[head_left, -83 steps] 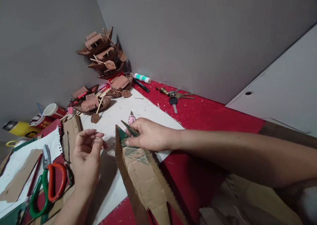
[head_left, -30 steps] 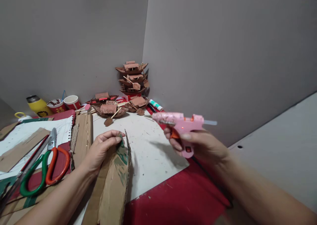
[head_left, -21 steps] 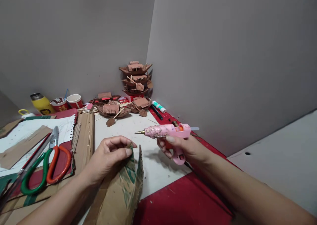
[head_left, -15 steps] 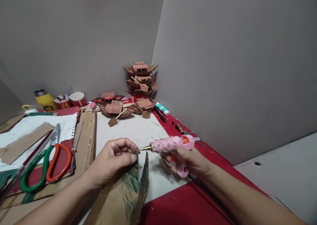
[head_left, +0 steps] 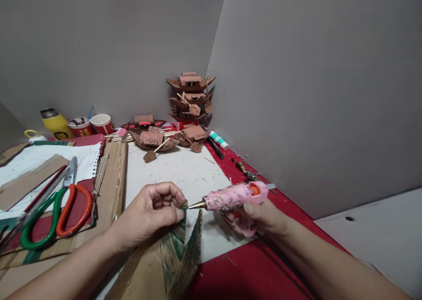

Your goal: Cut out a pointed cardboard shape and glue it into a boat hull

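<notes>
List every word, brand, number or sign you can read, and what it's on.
"福", slightly blurred: gold character on the brown-smeared paper cup.
Glue stick: print too small to read.
Black marker: lettering too small to read.
Pink hot glue gun: no readable text.

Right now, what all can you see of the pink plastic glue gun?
The pink, plastic-looking glue gun has a mottled barrel, a tapered brass-coloured nozzle, an orange part near its rear and a translucent stick protruding behind. The right hand grips its handle, partly hiding it; a dark cord runs below. Held above the red-and-white tabletop, it points left, nozzle slightly down, toward brown, green-printed cardboard in the left hand. Tip contact and power state: can't tell.
</notes>
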Demonstrator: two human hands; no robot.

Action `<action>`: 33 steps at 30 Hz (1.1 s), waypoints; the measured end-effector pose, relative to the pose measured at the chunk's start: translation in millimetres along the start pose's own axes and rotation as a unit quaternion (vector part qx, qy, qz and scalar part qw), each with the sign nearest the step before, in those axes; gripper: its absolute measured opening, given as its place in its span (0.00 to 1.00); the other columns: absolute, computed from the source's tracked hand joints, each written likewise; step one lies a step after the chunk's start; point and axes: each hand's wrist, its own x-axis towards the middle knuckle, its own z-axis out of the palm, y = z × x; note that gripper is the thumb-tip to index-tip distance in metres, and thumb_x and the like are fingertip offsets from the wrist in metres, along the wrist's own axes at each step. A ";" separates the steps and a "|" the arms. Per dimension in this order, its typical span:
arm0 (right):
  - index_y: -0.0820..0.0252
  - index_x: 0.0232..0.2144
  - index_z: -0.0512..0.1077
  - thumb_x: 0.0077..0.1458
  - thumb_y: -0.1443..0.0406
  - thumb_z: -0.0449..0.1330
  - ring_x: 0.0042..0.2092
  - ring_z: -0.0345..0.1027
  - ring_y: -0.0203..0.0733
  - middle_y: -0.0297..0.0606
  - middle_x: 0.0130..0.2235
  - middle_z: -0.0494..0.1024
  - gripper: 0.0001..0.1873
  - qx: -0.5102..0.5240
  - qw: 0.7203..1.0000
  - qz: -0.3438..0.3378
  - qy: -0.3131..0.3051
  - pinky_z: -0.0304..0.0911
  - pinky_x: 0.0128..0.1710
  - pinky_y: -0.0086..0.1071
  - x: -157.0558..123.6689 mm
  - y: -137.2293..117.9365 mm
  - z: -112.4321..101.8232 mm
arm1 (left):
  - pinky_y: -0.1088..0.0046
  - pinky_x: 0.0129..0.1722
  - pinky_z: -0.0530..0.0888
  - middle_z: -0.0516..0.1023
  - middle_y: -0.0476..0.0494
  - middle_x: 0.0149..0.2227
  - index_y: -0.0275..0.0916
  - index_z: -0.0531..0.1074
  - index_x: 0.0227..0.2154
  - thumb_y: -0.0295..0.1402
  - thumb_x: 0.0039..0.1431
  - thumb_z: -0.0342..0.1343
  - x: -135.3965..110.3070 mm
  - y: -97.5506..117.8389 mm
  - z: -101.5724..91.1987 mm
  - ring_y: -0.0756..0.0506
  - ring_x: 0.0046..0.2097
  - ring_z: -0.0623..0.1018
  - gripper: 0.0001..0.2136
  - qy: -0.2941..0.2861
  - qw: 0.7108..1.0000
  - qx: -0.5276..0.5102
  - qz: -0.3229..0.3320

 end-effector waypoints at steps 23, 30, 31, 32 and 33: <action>0.66 0.27 0.75 0.35 0.43 0.68 0.17 0.60 0.30 0.35 0.19 0.71 0.30 -0.042 0.998 0.013 0.033 0.54 0.11 0.21 0.9 3.4 -5.6 | 0.79 0.23 0.56 0.66 0.53 0.23 0.38 0.72 0.27 0.32 0.47 0.64 1.5 -10.3 -3.5 0.54 0.25 0.60 0.06 -0.004 1.000 0.000 0.016; 0.65 0.33 0.77 0.41 0.43 0.66 0.17 0.57 0.27 0.34 0.21 0.69 0.30 -0.050 0.999 0.004 -0.004 0.53 0.11 0.20 1.9 5.4 -8.5 | 0.78 0.22 0.56 0.65 0.54 0.21 0.37 0.74 0.27 0.31 0.47 0.62 -0.2 -7.0 -3.5 0.54 0.24 0.60 0.05 -0.003 0.999 0.032 0.041; 0.65 0.35 0.77 0.42 0.44 0.65 0.17 0.56 0.27 0.33 0.21 0.69 0.30 -0.047 0.999 0.000 -0.013 0.52 0.11 0.20 2.3 6.0 -9.0 | 0.78 0.22 0.56 0.65 0.54 0.21 0.37 0.74 0.27 0.31 0.47 0.61 -0.3 -6.3 -3.5 0.54 0.24 0.60 0.04 -0.002 0.999 0.035 0.042; 0.66 0.36 0.77 0.43 0.44 0.65 0.16 0.56 0.27 0.33 0.20 0.68 0.31 -0.045 0.999 -0.005 -0.018 0.52 0.11 0.20 2.6 6.8 -9.5 | 0.78 0.22 0.56 0.65 0.54 0.21 0.36 0.74 0.27 0.31 0.47 0.61 -0.4 -5.7 -3.5 0.54 0.24 0.60 0.04 -0.001 0.998 0.038 0.043; 0.66 0.35 0.77 0.42 0.44 0.65 0.16 0.56 0.27 0.32 0.20 0.68 0.31 -0.042 0.999 -0.008 -0.019 0.51 0.10 0.20 2.8 7.8 -10.0 | 0.78 0.22 0.56 0.65 0.54 0.21 0.36 0.74 0.27 0.30 0.47 0.61 -0.4 -5.3 -3.6 0.54 0.24 0.60 0.04 0.000 0.998 0.039 0.043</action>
